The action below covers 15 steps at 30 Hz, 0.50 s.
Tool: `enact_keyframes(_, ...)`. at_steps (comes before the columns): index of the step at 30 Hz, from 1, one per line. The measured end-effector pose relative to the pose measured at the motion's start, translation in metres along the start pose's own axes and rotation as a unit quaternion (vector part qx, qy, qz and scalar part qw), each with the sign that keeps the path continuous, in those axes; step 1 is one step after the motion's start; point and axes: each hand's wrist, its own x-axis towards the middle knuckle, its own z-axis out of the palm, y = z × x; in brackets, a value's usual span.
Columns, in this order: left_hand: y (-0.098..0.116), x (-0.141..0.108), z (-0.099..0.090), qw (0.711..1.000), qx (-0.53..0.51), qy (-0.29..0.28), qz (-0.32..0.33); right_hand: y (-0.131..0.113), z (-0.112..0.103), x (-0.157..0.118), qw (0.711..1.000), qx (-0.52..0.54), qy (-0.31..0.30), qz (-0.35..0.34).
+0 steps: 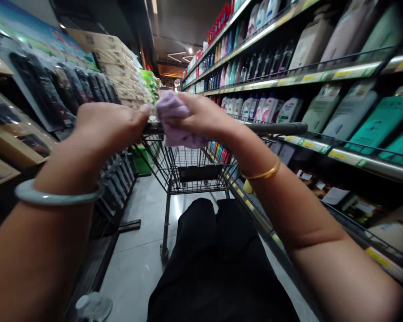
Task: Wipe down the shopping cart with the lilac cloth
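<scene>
Forearms (36,250) reach forward, left hand (110,125) gripping handle (275,129), right hand (204,114) clutching cloth (173,134); teal bottle (381,123) reads "SCENT".

a glossy pale bangle (58,194) rings the left wrist, a gold bracelet (262,173) the right, black cloth (218,264) the legs.

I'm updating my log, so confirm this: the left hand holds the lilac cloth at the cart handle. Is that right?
No, the hand is wrong. The head view shows the right hand holding the lilac cloth at the cart handle.
</scene>
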Motion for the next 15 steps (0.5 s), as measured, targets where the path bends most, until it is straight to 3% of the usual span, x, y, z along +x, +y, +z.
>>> enact_keyframes(4, 0.018, -0.016, -0.002, 0.997, 0.065, 0.043, 0.006, 0.019, -0.012, 0.018, 1.0, -0.009, 0.005, 0.029)
enact_keyframes(8, 0.02, -0.019, -0.001, 0.996, 0.065, 0.06, 0.01, 0.017, -0.006, 0.06, 0.995, -0.099, -0.013, 0.013)
enact_keyframes(12, 0.019, -0.021, -0.001, 0.995, 0.048, 0.083, 0.011, 0.004, 0.02, 0.095, 0.983, -0.115, -0.115, -0.085)
enact_keyframes(15, 0.018, -0.022, -0.001, 0.997, 0.018, 0.077, 0.015, 0.003, 0.037, 0.099, 0.967, -0.07, -0.243, -0.006)
